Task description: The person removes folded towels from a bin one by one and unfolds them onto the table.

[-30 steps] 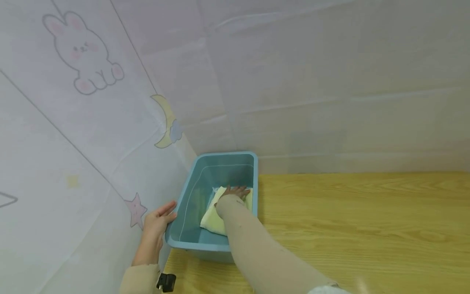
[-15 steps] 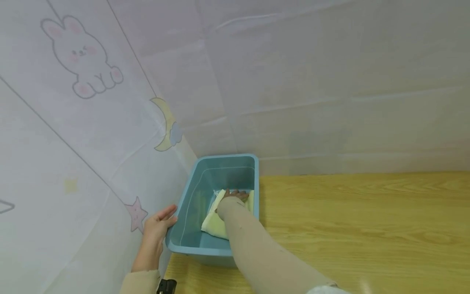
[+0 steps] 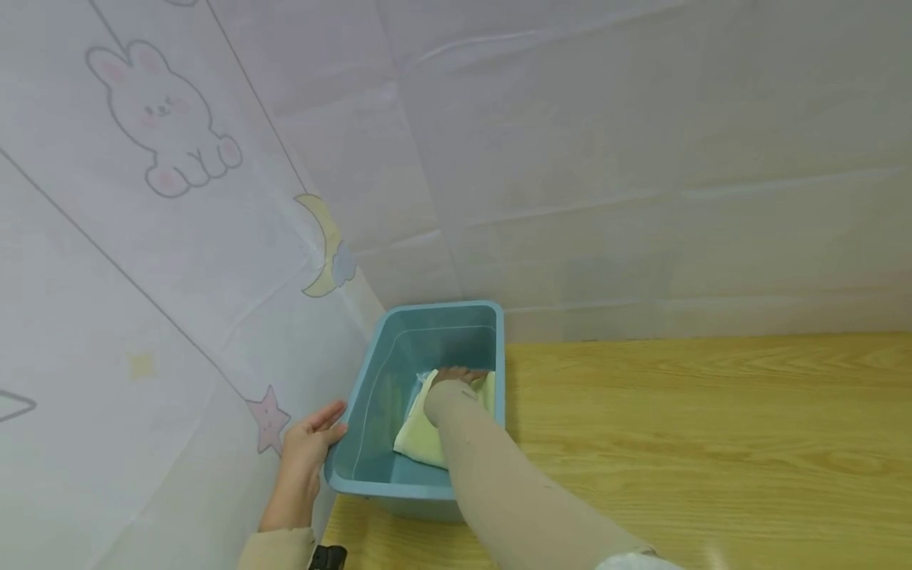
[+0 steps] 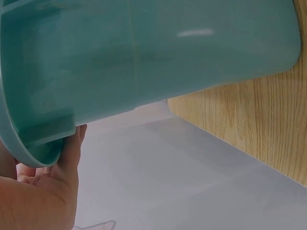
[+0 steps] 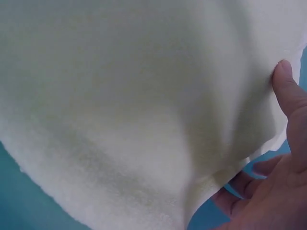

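Observation:
A blue plastic bin (image 3: 342, 475) stands on the wooden table against the corner of the walls. My left hand (image 3: 306, 447) holds its left rim, thumb along the top and fingers outside and below, as the left wrist view also shows. Inside the bin lies a folded pale yellow towel (image 3: 420, 439) with a fuzzy edge. My right hand (image 3: 456, 378) reaches in over the far part of this towel, its forearm crossing the near rim. In the right wrist view the thumb (image 5: 286, 86) rests on the towel near its edge; some fingertips pass out of sight behind that edge.
White sheeting (image 3: 591, 198) with a printed rabbit, moon and star lines the left and back walls, close to the bin. The wood-grain table (image 3: 698, 443) extends to the right. A bit of clear plastic (image 3: 422, 378) shows beside the towel.
The right hand's fingers shift slightly over the towel's far part and look less spread. The left hand stays on the rim; the whole scene sits slightly lower in the head view.

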The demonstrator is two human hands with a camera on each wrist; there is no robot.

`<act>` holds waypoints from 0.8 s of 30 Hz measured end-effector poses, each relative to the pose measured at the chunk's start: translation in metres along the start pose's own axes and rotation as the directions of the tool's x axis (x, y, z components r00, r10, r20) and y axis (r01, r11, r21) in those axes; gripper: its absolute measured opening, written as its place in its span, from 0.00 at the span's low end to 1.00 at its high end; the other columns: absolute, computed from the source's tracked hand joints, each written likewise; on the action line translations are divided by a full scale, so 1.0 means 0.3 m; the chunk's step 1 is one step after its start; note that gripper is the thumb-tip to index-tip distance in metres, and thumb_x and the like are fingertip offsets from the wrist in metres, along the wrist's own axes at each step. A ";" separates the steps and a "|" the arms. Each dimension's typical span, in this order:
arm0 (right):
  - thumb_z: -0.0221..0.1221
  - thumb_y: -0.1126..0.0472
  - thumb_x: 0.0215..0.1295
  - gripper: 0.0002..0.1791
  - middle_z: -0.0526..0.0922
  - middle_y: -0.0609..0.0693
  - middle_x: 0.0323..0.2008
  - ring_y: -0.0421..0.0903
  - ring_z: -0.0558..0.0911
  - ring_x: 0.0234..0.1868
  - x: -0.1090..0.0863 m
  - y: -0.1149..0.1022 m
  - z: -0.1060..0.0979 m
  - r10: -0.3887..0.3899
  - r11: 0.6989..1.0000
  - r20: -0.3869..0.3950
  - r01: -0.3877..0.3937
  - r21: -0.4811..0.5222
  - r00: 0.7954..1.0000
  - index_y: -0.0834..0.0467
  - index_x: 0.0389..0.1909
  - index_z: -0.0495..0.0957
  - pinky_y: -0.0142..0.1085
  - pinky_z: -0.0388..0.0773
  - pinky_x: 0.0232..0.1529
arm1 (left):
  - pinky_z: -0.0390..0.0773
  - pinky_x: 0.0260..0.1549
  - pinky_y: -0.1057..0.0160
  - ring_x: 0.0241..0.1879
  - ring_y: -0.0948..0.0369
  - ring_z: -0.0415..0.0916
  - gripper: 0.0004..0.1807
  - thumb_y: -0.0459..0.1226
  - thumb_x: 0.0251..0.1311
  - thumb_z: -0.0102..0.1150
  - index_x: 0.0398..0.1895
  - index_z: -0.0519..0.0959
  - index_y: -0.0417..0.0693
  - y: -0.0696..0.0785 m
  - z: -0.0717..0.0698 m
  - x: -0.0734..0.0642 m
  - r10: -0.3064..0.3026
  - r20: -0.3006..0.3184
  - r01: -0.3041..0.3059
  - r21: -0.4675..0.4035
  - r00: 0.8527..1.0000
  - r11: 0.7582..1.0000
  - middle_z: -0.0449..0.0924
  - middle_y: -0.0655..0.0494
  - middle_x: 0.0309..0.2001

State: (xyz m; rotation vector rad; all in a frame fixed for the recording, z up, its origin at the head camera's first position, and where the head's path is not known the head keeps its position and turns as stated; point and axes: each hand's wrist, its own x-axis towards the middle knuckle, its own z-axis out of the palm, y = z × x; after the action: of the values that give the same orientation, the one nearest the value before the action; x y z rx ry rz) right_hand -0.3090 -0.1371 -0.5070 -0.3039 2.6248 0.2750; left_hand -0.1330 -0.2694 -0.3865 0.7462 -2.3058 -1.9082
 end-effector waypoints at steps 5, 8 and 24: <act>0.62 0.45 0.62 0.42 0.53 0.58 0.75 0.62 0.52 0.73 0.007 0.009 0.004 0.003 0.998 0.009 -0.004 0.059 1.000 0.50 0.75 0.57 0.75 0.50 0.58 | 0.56 0.67 0.47 0.71 0.43 0.53 0.26 0.25 0.65 0.54 0.66 0.65 0.30 -0.003 0.004 0.000 -0.005 -0.006 0.005 0.006 1.000 1.000 0.63 0.37 0.66; 0.62 0.42 0.60 0.43 0.55 0.56 0.74 0.61 0.54 0.73 0.003 0.016 -0.006 0.004 0.996 0.001 -0.004 0.088 1.000 0.49 0.74 0.59 0.74 0.51 0.59 | 0.56 0.67 0.47 0.71 0.43 0.53 0.26 0.25 0.65 0.54 0.66 0.65 0.30 -0.002 0.005 0.001 -0.006 -0.006 0.006 0.006 1.000 1.000 0.63 0.37 0.66; 0.62 0.42 0.61 0.41 0.58 0.62 0.72 0.63 0.54 0.73 -0.010 0.018 -0.029 0.024 1.000 0.013 -0.023 -0.011 1.000 0.50 0.73 0.61 0.73 0.56 0.57 | 0.57 0.67 0.49 0.70 0.44 0.54 0.26 0.23 0.64 0.54 0.65 0.66 0.29 -0.007 0.009 0.005 0.019 -0.016 -0.020 -0.021 1.000 1.000 0.64 0.38 0.64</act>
State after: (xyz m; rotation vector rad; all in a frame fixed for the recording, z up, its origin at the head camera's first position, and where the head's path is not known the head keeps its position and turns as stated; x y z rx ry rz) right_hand -0.3117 -0.1335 -0.4971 -0.2743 2.6166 0.2981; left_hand -0.1346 -0.2679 -0.3894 0.7310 -2.2718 -1.9084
